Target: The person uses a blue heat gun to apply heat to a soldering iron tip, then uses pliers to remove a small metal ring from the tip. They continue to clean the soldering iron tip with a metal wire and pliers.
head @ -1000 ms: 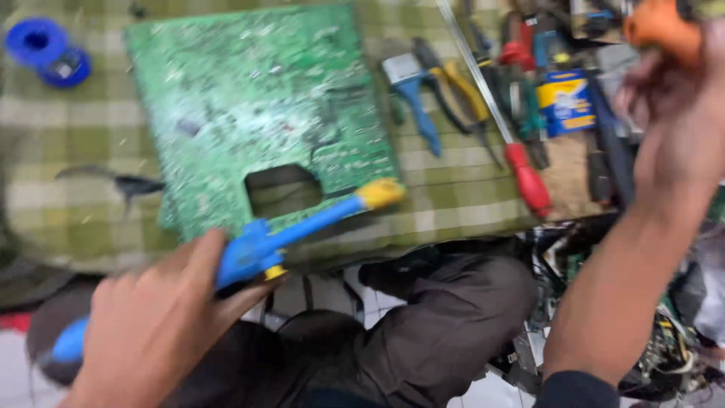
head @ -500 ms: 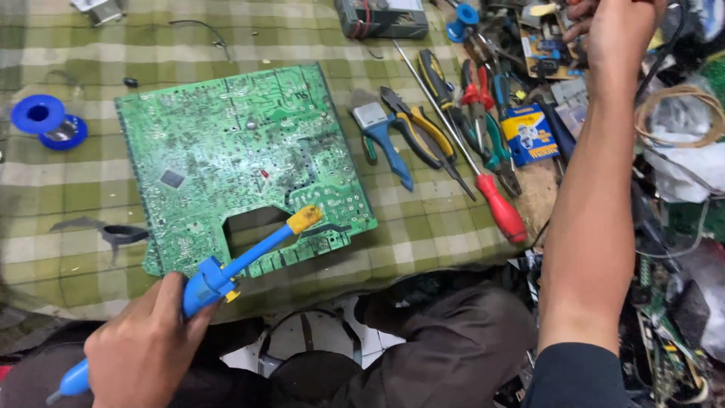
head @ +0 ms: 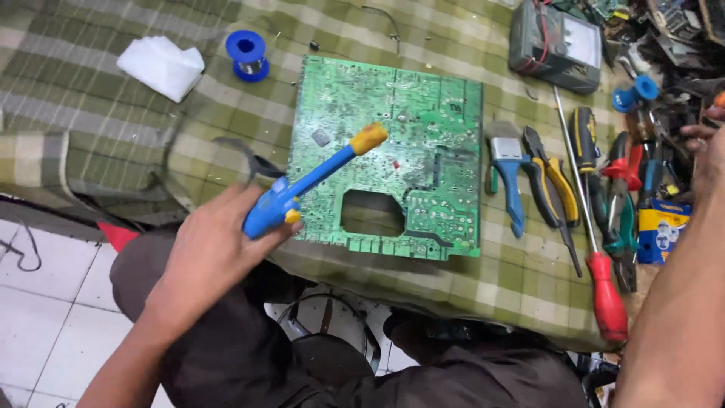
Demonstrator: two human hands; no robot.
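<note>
My left hand [head: 204, 257] grips the blue body of a suction tool [head: 310, 181] with a yellow tip. The tip hovers over the middle of a green circuit board [head: 423, 128], which lies solder side up on a green checked cloth [head: 91, 113]. The board has a rectangular cut-out near its front edge. My right hand [head: 710, 159] is at the far right edge over a pile of tools, mostly out of frame. A sliver of orange shows by its fingers, and what it holds is not visible.
A blue solder spool [head: 247, 54] and a white tissue [head: 161, 66] lie at the back left. A grey meter [head: 555, 45] sits at the back right. Blue-handled pliers [head: 507, 170], yellow-black pliers [head: 555, 177] and a red-handled screwdriver [head: 608, 295] lie right of the board.
The view has swung left and closer. My left hand has lifted the suction tool, so its tip is now over the board's middle. My right arm has shifted to the right edge.
</note>
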